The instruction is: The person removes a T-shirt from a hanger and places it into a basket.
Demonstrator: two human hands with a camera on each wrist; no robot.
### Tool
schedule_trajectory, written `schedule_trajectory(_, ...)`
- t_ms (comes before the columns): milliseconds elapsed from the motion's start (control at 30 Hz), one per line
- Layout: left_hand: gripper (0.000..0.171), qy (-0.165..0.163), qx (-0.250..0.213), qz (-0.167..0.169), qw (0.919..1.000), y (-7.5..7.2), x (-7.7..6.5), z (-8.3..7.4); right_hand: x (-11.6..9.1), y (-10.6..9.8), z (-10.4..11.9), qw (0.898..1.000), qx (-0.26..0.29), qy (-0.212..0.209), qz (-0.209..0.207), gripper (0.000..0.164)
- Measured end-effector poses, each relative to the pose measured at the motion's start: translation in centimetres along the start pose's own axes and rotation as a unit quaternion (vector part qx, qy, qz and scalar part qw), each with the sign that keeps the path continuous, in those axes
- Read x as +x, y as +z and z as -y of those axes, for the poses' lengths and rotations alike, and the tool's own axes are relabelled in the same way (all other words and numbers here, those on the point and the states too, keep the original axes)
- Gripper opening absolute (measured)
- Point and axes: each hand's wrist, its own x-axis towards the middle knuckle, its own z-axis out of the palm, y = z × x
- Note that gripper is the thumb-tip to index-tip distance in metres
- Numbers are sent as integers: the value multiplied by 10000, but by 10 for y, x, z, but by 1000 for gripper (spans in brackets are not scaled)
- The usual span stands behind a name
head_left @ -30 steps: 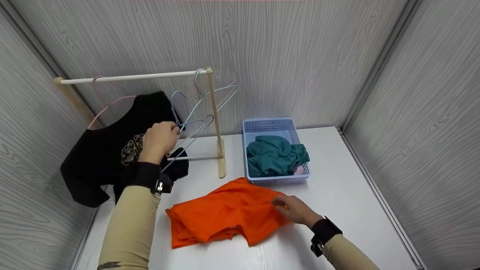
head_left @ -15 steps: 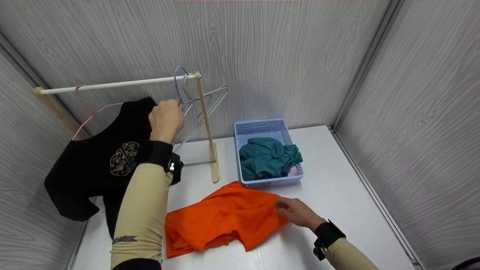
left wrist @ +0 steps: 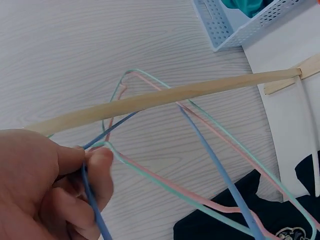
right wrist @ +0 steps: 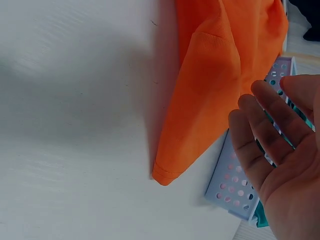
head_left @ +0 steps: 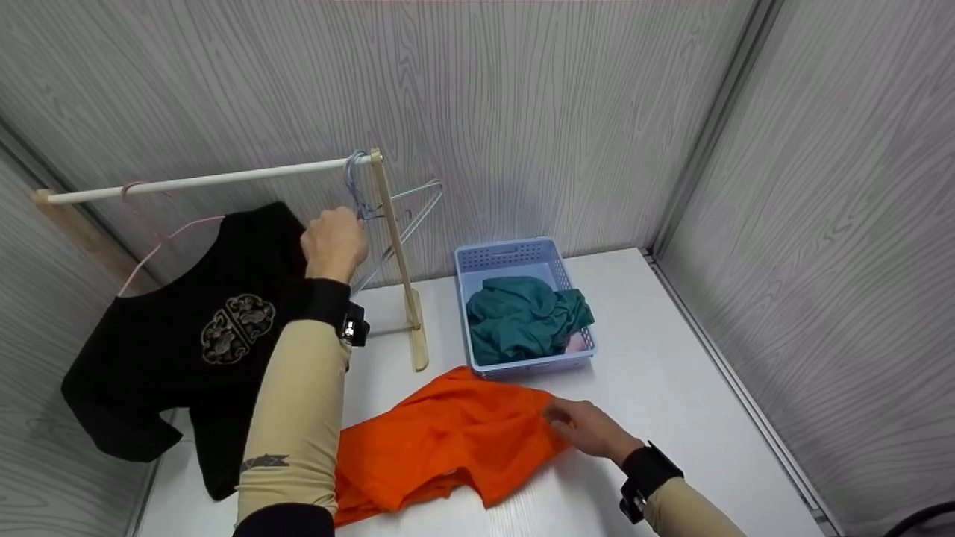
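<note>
My left hand (head_left: 336,240) pinches a blue clothes hanger (left wrist: 215,160) between thumb and fingers near its neck. The hanger's hook loops over the right end of the white rod (head_left: 239,177). Green (left wrist: 235,140) and pink (left wrist: 195,202) hangers hang alongside it, partly overlapped. An orange garment (head_left: 440,440) lies spread on the table, its left part hidden by my left arm. Over its right end hovers my right hand (head_left: 593,429), fingers relaxed and holding nothing; in the right wrist view the palm and the orange sleeve (right wrist: 200,105) show.
A black top (head_left: 171,350) hangs on a pink hanger at the rack's left. Behind the orange garment stands a blue basket (head_left: 515,367) with a crumpled green garment (head_left: 522,317) inside. The rack's wooden post (head_left: 395,246) stands left of the basket. Grey walls enclose the table.
My left hand has raised the blue hanger from in front of the rack and its hook now sits on the rod. The right hand stays nearly still; the head view has shifted right.
</note>
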Motion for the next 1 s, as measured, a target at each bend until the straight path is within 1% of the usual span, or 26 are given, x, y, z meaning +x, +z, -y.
schedule_trajectory(67,39,-37,-2,86,10000,1,-3,5,3,3,1,10000,-24,-1,62,27)
schedule_trajectory(167,39,-40,-97,90,9999,1,-9,14,10,8,3,9998,-91,-58,142,26)
schedule_trajectory(333,37,13,-273,82,9996,-3,-21,27,23,15,10,9987,-408,-240,167,23)
schedule_trajectory(400,37,32,-335,223,9992,-4,-26,31,28,18,14,9982,-527,-217,167,23)
schedule_trajectory(500,35,94,-416,469,9980,-5,-33,37,37,23,21,9979,-629,-32,156,25)
schedule_trajectory(567,35,118,-488,594,9970,-3,-39,44,44,29,28,9971,-733,125,138,29)
schedule_trajectory(633,35,147,-543,608,9966,0,-46,51,52,37,36,9964,-740,362,190,37)
schedule_trajectory(700,35,157,-578,600,9964,4,-53,60,60,46,45,9951,-776,553,278,48)
schedule_trajectory(767,34,150,-638,559,9963,10,-62,69,67,57,54,9928,-833,718,468,59)
schedule_trajectory(833,34,62,-764,584,9953,18,-72,80,74,68,61,9894,-1065,721,671,70)
schedule_trajectory(900,33,-116,-959,674,9930,27,-83,91,79,81,66,9823,-1574,613,815,78)
schedule_trajectory(933,33,-209,-1051,714,9917,33,-89,96,82,87,68,9765,-1882,561,885,83)
schedule_trajectory(1000,32,-447,-1259,834,9875,44,-101,108,87,99,70,9616,-2519,482,976,90)
